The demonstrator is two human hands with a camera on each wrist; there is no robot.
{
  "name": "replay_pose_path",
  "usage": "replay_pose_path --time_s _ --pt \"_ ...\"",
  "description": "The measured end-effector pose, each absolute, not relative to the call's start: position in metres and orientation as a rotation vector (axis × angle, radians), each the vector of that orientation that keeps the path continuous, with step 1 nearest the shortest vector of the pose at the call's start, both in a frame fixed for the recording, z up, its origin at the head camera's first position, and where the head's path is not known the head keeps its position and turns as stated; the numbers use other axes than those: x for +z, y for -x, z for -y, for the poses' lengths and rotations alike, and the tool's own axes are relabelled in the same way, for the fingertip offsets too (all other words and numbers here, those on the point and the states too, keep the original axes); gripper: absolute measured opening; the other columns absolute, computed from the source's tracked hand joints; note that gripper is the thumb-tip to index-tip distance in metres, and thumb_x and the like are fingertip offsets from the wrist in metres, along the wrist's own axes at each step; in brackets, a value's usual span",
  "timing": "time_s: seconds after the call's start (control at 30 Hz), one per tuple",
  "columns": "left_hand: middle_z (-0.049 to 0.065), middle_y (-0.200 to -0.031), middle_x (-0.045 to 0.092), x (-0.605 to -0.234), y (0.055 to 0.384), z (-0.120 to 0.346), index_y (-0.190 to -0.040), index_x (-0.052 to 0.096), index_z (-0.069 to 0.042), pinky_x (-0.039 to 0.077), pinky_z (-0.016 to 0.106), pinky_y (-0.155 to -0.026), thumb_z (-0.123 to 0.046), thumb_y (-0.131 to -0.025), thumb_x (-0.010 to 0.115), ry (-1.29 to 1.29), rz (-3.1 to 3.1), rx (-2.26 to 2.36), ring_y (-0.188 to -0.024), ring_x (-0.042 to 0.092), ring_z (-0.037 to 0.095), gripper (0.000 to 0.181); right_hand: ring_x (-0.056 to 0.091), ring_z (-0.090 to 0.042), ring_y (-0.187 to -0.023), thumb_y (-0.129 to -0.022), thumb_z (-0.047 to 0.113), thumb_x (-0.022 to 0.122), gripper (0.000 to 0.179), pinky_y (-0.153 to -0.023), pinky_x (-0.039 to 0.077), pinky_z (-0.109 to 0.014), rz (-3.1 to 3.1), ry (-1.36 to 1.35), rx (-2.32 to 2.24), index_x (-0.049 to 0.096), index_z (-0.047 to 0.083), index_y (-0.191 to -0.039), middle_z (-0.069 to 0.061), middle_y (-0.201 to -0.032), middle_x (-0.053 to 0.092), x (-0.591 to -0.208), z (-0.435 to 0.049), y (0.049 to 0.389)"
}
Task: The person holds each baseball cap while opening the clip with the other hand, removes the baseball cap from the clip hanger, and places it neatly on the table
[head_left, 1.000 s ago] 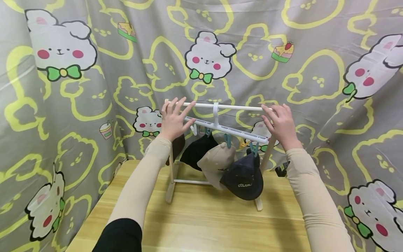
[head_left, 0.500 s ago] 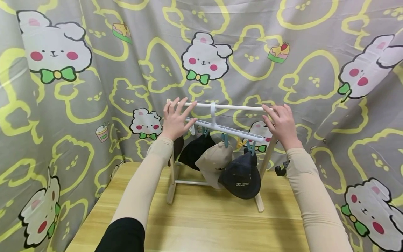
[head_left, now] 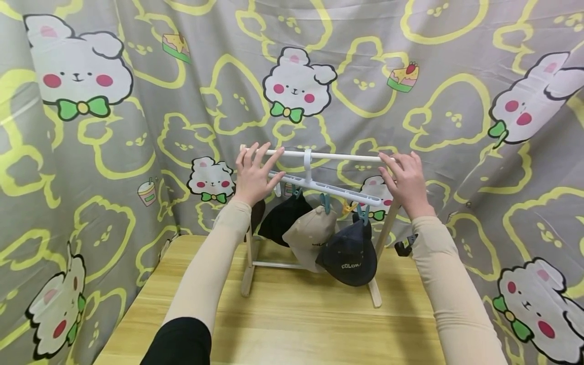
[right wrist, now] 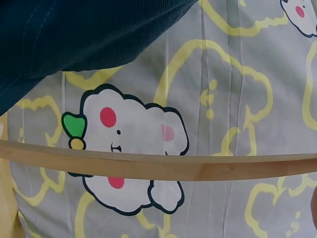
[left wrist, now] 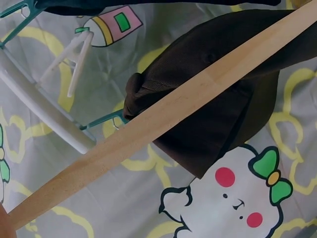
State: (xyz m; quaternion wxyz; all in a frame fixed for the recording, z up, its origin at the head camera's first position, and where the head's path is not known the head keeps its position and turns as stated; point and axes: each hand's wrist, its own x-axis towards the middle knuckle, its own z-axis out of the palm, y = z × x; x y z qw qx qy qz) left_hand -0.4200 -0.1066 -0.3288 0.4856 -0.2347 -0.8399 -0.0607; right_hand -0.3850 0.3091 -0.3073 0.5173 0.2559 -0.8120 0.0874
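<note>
A small wooden rack with a white top rod (head_left: 347, 157) stands on the table. My left hand (head_left: 255, 177) rests on the rod's left end, fingers spread and thumb extended. At the right end, my right hand (head_left: 407, 180) lays its fingertips over the rod, thumb below. From the rod hangs a light blue clip hanger (head_left: 337, 190), tilted down to the right. Clothespins hold a black cap (head_left: 285, 220), a beige cap (head_left: 310, 230) and a navy cap (head_left: 349, 258). Behind the left post, a brown cap (left wrist: 213, 129) hangs, mostly hidden in the head view.
Wooden posts (left wrist: 148, 121) carry the rack at both sides, above feet (head_left: 375, 293) on the wooden table (head_left: 292, 329). A grey patterned curtain (head_left: 365, 30) surrounds the table. Near the right forearm sits a small black object (head_left: 403, 247). White and yellow clothespins (head_left: 349, 207) hang without caps.
The head view has turned slightly. The hanger and its caps have shifted a little to the left along the view. Both hands stay on the rod's ends.
</note>
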Motion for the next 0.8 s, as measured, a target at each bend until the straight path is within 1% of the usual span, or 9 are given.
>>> replay_pose_path --time_s 0.1,0.23,0.37,0.57,0.8 --pt "0.008 -0.152 0.036 -0.3301 0.4186 0.1069 -0.151 0.031 -0.040 0.007 0.052 -0.119 -0.060 -0.093 0.045 0.571 2.044 -0.152 -0.144 0.021 0.031 0.062 0.055 -0.041 -0.104 -0.102 0.042 0.046 0.044 -0.110 0.030 -0.060 1.934 -0.615 0.224 0.063 0.012 -0.130 -0.023 -0.108 0.062 -0.3086 -0.3081 0.3838" --pt "0.006 -0.153 0.034 -0.3314 0.4175 0.1075 -0.151 0.030 -0.041 0.006 0.052 -0.119 -0.062 -0.095 0.041 0.566 2.043 -0.147 -0.145 0.020 0.031 0.061 0.055 -0.041 -0.104 -0.098 0.031 0.056 0.037 -0.112 0.028 -0.059 1.928 -0.613 0.252 0.064 0.012 -0.129 -0.023 -0.107 0.062 -0.3093 -0.3065 0.3818" --pt "0.007 -0.153 0.035 -0.3320 0.4161 0.1077 -0.151 0.030 -0.040 0.007 0.052 -0.119 -0.061 -0.095 0.040 0.563 2.031 -0.146 -0.145 0.021 0.031 0.061 0.055 -0.041 -0.105 -0.093 0.023 0.062 0.037 -0.114 0.026 -0.057 1.928 -0.603 0.270 0.063 0.013 -0.129 -0.023 -0.108 0.062 -0.3091 -0.3050 0.3800" --pt "0.008 -0.152 0.036 -0.3329 0.4128 0.1066 -0.151 0.031 -0.040 0.006 0.052 -0.120 -0.059 -0.094 0.045 0.552 2.029 -0.144 -0.144 0.021 0.032 0.062 0.055 -0.042 -0.107 -0.092 0.024 0.062 0.039 -0.114 0.025 -0.060 1.936 -0.595 0.251 0.063 0.012 -0.130 -0.024 -0.110 0.062 -0.3104 -0.3037 0.3789" --pt "0.008 -0.150 0.036 -0.3324 0.4109 0.1052 -0.151 0.030 -0.039 0.006 0.053 -0.121 -0.057 -0.096 0.043 0.526 2.019 -0.113 -0.144 0.023 0.032 0.059 0.053 -0.041 -0.112 -0.090 0.021 0.066 0.042 -0.119 0.017 -0.057 1.991 -0.587 0.293 0.062 0.013 -0.131 -0.023 -0.115 0.062 -0.3077 -0.3038 0.3829"
